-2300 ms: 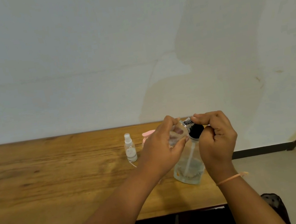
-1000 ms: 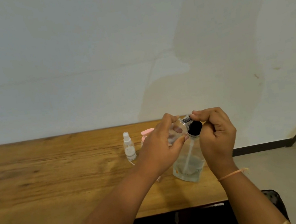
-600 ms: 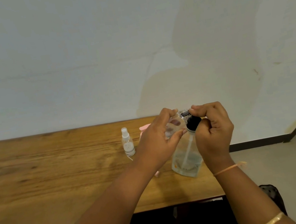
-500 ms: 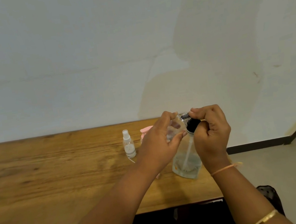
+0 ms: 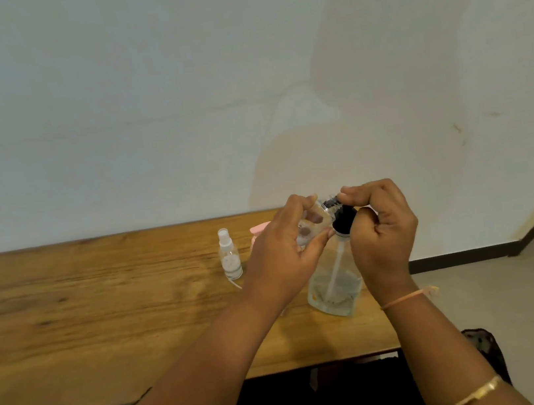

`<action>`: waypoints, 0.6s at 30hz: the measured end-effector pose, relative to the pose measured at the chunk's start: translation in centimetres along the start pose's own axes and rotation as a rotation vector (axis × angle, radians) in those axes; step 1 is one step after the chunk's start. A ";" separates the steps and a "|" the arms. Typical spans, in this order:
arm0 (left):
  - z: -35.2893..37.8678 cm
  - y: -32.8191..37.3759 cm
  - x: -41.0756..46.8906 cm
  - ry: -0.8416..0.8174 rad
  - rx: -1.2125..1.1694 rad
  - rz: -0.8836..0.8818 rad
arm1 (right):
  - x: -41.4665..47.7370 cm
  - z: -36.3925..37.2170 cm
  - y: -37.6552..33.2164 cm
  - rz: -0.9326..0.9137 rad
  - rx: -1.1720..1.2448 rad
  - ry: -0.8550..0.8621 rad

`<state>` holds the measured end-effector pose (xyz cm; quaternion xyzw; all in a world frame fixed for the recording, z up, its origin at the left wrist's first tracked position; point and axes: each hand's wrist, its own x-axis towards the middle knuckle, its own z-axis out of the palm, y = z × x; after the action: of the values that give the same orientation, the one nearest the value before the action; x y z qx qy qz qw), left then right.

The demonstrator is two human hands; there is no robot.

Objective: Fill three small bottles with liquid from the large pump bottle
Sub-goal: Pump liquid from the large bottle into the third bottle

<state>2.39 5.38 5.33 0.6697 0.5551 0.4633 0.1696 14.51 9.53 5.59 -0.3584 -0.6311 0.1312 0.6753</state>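
Pump bottle [image 5: 334, 282] stands near the table [image 5: 102, 313] edge, its black pump head [image 5: 342, 220] pinched under the right hand [image 5: 381, 237] while the left hand [image 5: 287, 254] grips a small clear bottle [image 5: 314, 224] at the spout, so filling is underway and the next press likely needs its mouth kept aligned.

The wooden table [image 5: 85, 319] carries a small clear spray bottle [image 5: 229, 254] standing upright, a pink thing [image 5: 260, 229] partly hidden just beside it, and the large pump bottle [image 5: 335, 284] near the right end.
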 end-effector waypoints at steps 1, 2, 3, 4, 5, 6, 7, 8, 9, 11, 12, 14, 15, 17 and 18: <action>0.2 -0.1 0.0 -0.013 0.004 -0.016 | 0.0 0.2 0.3 -0.003 0.000 0.004; 0.3 -0.1 0.0 -0.015 0.005 -0.024 | -0.1 0.3 0.5 -0.007 0.001 0.007; 0.4 -0.2 -0.1 -0.009 0.004 -0.023 | -0.2 0.4 0.6 -0.007 0.004 0.009; 0.5 -0.2 -0.2 -0.002 0.003 -0.016 | -0.3 0.3 0.6 -0.002 0.011 0.010; 0.5 -0.1 -0.3 0.002 0.007 -0.007 | -0.4 0.2 0.4 0.010 0.024 0.009; 0.4 -0.1 -0.4 0.004 0.014 -0.002 | -0.5 0.1 0.2 0.027 0.039 0.007; 0.4 -0.1 -0.4 0.009 0.019 0.002 | -0.5 0.0 -0.1 0.041 0.048 0.007; 0.3 0.0 -0.4 0.020 0.019 0.008 | -0.5 -0.1 -0.4 0.049 0.051 0.008; 0.2 0.0 -0.3 0.035 0.014 0.017 | -0.3 -0.1 -0.6 0.051 0.048 0.009; -0.1 0.1 -0.2 0.058 0.005 0.038 | 0.2 -0.2 -0.9 0.044 0.034 -0.002; -0.1 0.1 -0.2 0.061 0.003 0.046 | 0.4 -0.3 -1.0 0.041 0.029 -0.009; -0.2 0.2 -0.1 0.061 0.002 0.049 | 0.7 -0.4 -1.0 0.038 0.024 -0.016; -0.2 0.2 0.0 0.058 0.002 0.048 | 0.6 -0.4 -0.8 0.039 0.024 -0.016; -0.1 0.1 0.0 0.045 -0.006 0.042 | 0.4 -0.4 -0.4 0.037 0.028 -0.016; 0.1 0.0 0.1 0.029 -0.013 0.032 | 0.2 -0.3 -0.2 0.035 0.024 -0.017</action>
<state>2.42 5.49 5.29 0.6706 0.5437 0.4792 0.1584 14.81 9.43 5.88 -0.3604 -0.6287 0.1535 0.6718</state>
